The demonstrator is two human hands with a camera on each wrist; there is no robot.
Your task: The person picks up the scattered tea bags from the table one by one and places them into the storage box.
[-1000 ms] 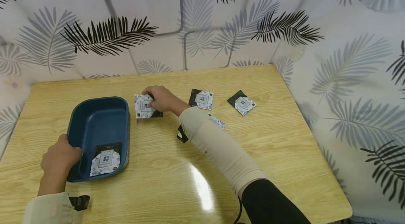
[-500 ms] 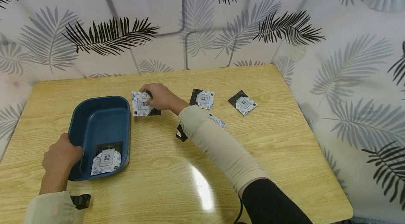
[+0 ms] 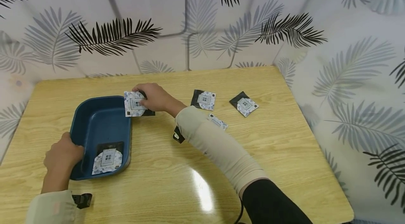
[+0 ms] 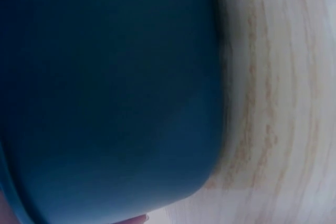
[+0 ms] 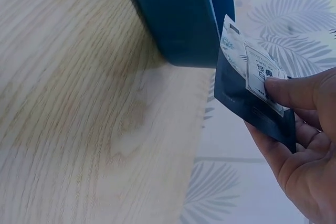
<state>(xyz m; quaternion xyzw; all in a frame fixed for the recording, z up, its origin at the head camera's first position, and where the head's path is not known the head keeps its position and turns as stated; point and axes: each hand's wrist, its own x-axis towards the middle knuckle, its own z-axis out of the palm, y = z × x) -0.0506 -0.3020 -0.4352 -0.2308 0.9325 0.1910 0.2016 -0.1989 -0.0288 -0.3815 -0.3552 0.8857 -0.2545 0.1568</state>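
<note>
My left hand point(image 3: 63, 153) grips the left rim of a dark blue plastic tub point(image 3: 105, 122) on the table. In the left wrist view the tub's outer wall point(image 4: 110, 98) fills most of the picture. One black and white floral sachet point(image 3: 107, 159) lies in the near end of the tub. My right hand point(image 3: 155, 98) pinches a second sachet point(image 3: 133, 104) between thumb and fingers, its left edge overlapping the tub's far right rim. The right wrist view shows this sachet point(image 5: 252, 77) tilted, thumb on its printed face, beside the tub wall point(image 5: 178, 19).
To the right on the wooden table point(image 3: 269, 153) lie a sachet point(image 3: 203, 100), another sachet point(image 3: 244, 103) and a third sachet point(image 3: 217, 121) partly behind my right sleeve point(image 3: 218, 146). A leaf-patterned cloth point(image 3: 202, 16) hangs behind the table's back edge.
My right hand has moved left with the sachet, from beside the tub to over its right rim. The left hand keeps its grip on the tub.
</note>
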